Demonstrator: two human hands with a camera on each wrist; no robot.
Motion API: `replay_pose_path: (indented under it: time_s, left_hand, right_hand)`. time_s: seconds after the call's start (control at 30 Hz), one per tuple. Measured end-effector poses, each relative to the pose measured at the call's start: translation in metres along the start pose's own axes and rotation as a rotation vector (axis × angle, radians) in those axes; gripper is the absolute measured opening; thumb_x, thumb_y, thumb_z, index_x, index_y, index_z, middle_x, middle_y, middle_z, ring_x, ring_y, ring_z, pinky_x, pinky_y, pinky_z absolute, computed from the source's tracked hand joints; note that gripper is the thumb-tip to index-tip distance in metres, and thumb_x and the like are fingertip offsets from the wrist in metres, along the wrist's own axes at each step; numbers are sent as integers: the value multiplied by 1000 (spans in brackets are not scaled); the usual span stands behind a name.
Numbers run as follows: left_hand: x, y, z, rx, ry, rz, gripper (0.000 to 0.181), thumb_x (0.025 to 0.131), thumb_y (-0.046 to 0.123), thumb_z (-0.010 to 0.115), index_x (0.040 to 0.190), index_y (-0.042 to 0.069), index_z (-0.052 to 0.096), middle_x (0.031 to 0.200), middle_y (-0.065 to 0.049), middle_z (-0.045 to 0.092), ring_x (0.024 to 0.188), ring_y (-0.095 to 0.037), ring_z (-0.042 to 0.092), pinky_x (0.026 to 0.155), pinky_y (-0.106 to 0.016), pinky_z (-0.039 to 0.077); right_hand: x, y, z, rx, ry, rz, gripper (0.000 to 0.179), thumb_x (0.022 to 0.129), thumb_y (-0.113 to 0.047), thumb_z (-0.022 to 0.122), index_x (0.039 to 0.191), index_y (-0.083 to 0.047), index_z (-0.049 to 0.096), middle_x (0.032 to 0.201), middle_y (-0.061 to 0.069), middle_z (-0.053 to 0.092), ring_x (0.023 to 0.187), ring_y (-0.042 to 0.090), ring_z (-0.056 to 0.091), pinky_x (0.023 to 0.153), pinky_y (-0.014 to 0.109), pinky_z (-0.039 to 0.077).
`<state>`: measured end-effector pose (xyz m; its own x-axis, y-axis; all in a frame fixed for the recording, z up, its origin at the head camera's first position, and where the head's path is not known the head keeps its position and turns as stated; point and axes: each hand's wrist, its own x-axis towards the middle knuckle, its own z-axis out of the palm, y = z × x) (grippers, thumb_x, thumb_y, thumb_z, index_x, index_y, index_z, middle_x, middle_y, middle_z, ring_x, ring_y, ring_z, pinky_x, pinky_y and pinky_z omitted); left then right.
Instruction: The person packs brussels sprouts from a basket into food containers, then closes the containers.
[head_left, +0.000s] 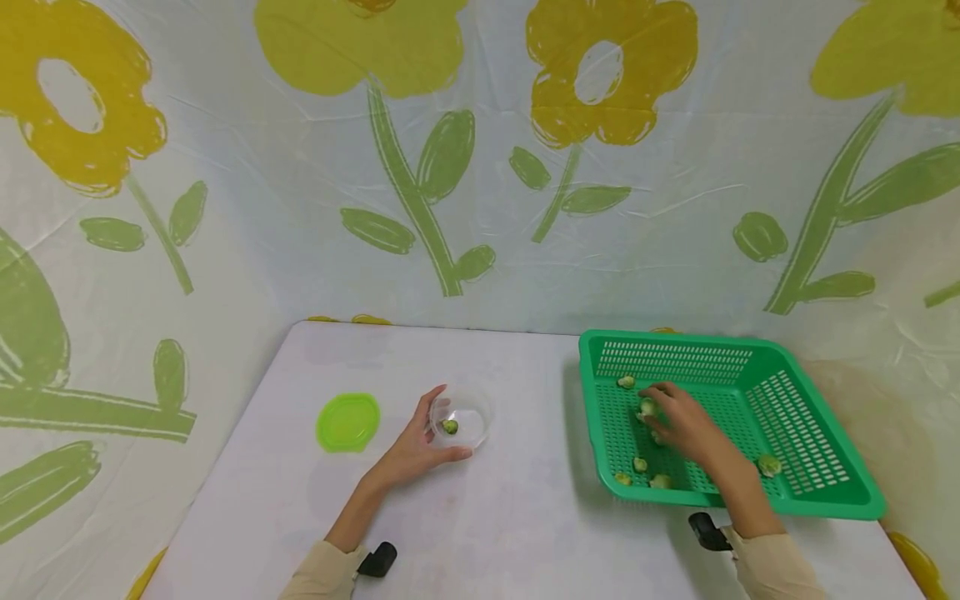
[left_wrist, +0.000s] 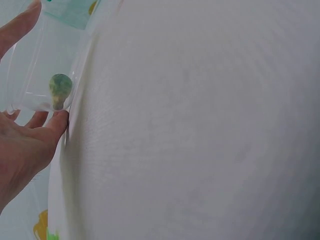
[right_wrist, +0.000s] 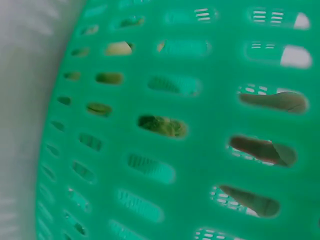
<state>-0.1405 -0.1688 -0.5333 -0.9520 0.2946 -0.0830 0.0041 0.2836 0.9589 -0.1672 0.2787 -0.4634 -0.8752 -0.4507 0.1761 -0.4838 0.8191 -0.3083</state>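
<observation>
My left hand holds a small clear plastic cup on the white table, fingers and thumb curved round its side. One Brussels sprout lies at the bottom of the cup; the left wrist view shows this sprout through the clear wall. Inside the green basket, my right hand reaches down, thumb and fingertips around a Brussels sprout. I cannot tell whether they pinch it. Through the slots in the right wrist view, parts of the right hand's fingers and a sprout show.
More Brussels sprouts lie scattered in the basket, one near its far left corner and another to the right of the right forearm. A bright green lid rests left of the left hand. A flower-printed sheet hangs behind the table.
</observation>
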Motion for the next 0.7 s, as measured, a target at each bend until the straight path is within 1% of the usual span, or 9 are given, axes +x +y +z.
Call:
replay_pose_path:
  time_s: [0.13,0.37,0.53,0.63,0.7]
  left_hand:
    - [0,-1,0,4,3,1,115,79,32,91,164,25,15,169,-11,16,155,-28,20,120,-56,27]
    - [1,-3,0,-10,5,0,115,79,33,92,164,26,16,169,-10,16,155,-27,20,120,-56,26]
    - [1,-3,0,-7,3,1,115,79,33,92,164,26,16,169,-11,15,155,-28,19,120,-56,26]
    - [1,-2,0,-2,1,1,114,80,33,91,164,25,15,169,-11,15,155,-29,19,120,-56,26]
    - [1,-2,0,-2,0,1,113,81,32,90,164,24,15,170,-11,14,155,-30,18,120,-57,26]
  right_hand:
    - [3,4,-2,-14,-54,0,38,86,6,77,120,11,63,122,36,55,107,54,58,82,62,53]
    - [5,5,-2,-9,-114,-16,35,87,10,74,120,12,63,123,37,55,107,56,58,82,63,53]
    - [6,5,-3,80,-210,11,32,89,15,66,121,14,61,125,39,52,112,59,53,84,63,52]
    - [5,4,-3,125,-238,28,32,90,19,63,122,14,60,125,39,52,113,59,53,84,61,53]
    - [5,4,-3,132,-242,30,32,89,20,63,121,15,59,123,38,52,111,58,54,84,60,53]
